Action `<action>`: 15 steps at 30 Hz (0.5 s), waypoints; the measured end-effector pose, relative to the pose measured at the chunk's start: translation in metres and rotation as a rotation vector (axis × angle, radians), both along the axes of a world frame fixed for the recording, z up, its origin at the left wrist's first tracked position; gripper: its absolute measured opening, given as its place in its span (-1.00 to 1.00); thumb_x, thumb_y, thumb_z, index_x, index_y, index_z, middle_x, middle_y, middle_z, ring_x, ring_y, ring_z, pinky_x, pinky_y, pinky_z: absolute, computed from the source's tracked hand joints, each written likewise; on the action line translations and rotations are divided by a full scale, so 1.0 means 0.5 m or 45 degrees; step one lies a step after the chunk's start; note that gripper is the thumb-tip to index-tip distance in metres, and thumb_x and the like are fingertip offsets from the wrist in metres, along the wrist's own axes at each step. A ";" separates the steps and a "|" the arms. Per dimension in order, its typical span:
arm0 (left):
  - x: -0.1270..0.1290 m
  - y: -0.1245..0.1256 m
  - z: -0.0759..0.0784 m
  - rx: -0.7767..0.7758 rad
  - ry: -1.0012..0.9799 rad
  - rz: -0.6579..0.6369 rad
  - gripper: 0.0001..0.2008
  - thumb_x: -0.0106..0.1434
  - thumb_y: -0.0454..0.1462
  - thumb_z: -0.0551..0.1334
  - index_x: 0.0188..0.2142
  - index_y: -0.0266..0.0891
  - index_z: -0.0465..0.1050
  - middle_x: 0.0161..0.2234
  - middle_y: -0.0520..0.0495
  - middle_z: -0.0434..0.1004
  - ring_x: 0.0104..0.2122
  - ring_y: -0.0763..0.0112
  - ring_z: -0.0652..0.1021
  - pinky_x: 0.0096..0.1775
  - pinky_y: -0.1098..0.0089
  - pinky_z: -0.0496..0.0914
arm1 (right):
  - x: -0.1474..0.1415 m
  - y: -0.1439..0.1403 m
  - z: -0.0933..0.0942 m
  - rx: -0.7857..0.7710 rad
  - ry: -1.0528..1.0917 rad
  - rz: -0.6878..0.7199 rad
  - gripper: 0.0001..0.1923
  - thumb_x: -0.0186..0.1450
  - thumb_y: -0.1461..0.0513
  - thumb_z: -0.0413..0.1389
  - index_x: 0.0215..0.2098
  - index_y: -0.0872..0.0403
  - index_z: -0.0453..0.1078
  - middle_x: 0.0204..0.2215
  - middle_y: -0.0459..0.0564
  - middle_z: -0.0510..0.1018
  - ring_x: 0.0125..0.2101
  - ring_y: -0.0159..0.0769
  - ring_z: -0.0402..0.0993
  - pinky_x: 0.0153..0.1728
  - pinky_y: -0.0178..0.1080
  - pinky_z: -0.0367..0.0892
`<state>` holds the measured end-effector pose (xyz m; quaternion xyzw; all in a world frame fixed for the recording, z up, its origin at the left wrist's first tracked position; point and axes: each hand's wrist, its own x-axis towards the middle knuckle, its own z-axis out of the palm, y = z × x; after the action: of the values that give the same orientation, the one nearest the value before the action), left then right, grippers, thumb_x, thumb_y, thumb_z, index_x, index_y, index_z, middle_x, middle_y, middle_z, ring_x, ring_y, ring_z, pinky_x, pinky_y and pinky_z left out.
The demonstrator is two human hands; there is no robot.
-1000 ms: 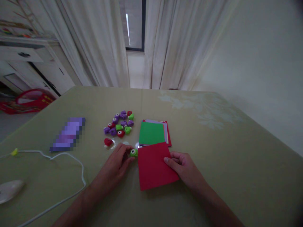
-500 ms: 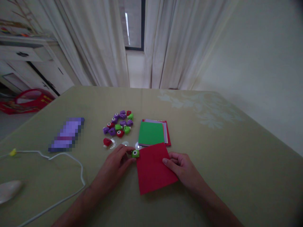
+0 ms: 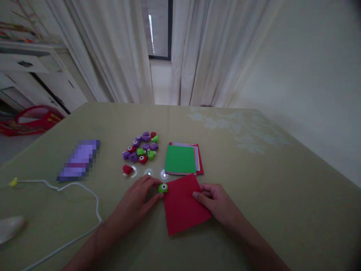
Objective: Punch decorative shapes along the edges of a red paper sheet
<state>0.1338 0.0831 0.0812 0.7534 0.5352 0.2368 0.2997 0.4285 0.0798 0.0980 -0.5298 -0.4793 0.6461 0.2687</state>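
Left hand (image 3: pixel 139 195) half hides green punch (image 3: pixel 163 188).

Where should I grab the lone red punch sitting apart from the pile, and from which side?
Take the red punch across its rounded body, coming from above and the near side. It sits alone on the table, clear of the punch pile, so fingers have room on both flanks. The left hand, holding the green punch, is nearest.

punch (image 3: pixel 163 188) left of sheet (image 3: pixel 184 204), stack (image 3: pixel 182 159) behind
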 end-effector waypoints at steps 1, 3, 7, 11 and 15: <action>0.001 0.000 0.000 -0.011 0.005 0.002 -0.73 0.45 -0.09 0.27 0.03 -0.12 0.59 -0.10 -0.15 0.59 -0.10 0.06 0.59 -0.04 0.12 0.49 | 0.000 0.000 0.001 0.014 -0.021 0.006 -0.49 0.24 -0.18 0.36 -0.24 0.10 0.58 -0.39 0.01 0.70 -0.40 -0.20 0.61 -0.44 -0.28 0.36; 0.002 0.000 0.000 -0.024 0.009 0.002 -0.69 0.47 -0.10 0.25 0.12 -0.11 0.56 -0.08 -0.15 0.58 -0.09 0.05 0.59 -0.02 0.10 0.49 | 0.000 0.000 0.002 0.072 -0.076 -0.009 -0.49 0.29 -0.18 0.32 -0.20 0.10 0.59 -0.34 0.05 0.72 -0.37 -0.17 0.62 -0.43 -0.27 0.38; 0.005 0.001 0.001 -0.040 -0.014 -0.045 -0.72 0.50 -0.13 0.22 0.11 -0.07 0.57 -0.03 -0.15 0.57 -0.04 0.08 0.58 0.01 0.13 0.47 | 0.004 0.007 -0.003 0.265 -0.258 -0.085 -0.54 0.37 -0.14 0.22 -0.18 0.10 0.59 -0.33 0.08 0.71 -0.36 -0.17 0.59 -0.40 -0.24 0.38; 0.015 -0.007 0.003 -0.037 0.019 -0.076 -0.77 0.50 -0.15 0.24 0.07 -0.06 0.58 -0.02 -0.14 0.60 -0.04 0.07 0.58 0.03 0.12 0.44 | 0.016 0.013 -0.005 0.359 -0.398 -0.061 -0.63 0.38 -0.04 0.20 -0.24 0.10 0.58 -0.40 0.03 0.65 -0.41 -0.23 0.49 -0.43 -0.26 0.32; 0.030 -0.026 0.006 -0.011 0.111 -0.083 -0.78 0.50 -0.17 0.25 0.07 -0.02 0.59 -0.01 -0.10 0.62 -0.03 0.07 0.58 0.02 0.12 0.38 | 0.035 0.015 0.007 0.264 -0.373 0.026 -0.66 0.34 -0.02 0.25 -0.33 0.09 0.52 -0.41 0.02 0.63 -0.41 -0.24 0.48 -0.44 -0.29 0.29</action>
<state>0.1489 0.0700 0.0841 0.7788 0.5239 0.1918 0.2868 0.4460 0.0871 0.1014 -0.5828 -0.5826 0.5118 0.2428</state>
